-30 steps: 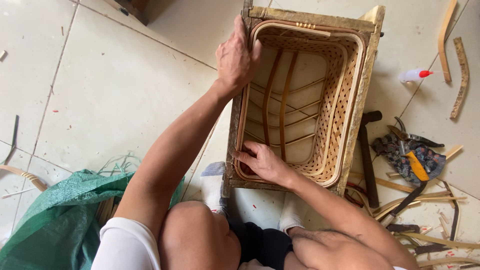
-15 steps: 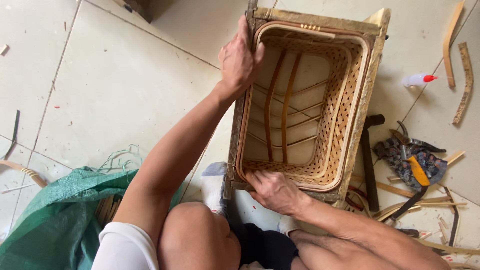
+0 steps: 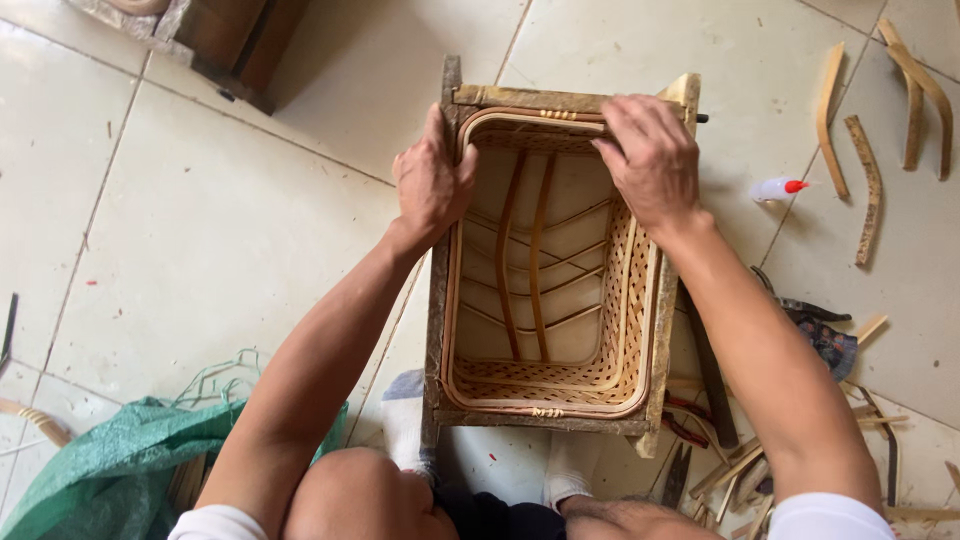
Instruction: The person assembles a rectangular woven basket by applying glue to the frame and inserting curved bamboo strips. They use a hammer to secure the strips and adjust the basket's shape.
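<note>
The basket is standing on the tiled floor between the person's knees, open floor lying left. Left hand is gripping its left rim; right hand, previously at the near rim, is now clasping the far right corner.

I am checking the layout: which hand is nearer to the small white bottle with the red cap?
The right hand, gripping the woven basket's far right corner, beside the bottle. The left hand grips the far left corner.
</note>
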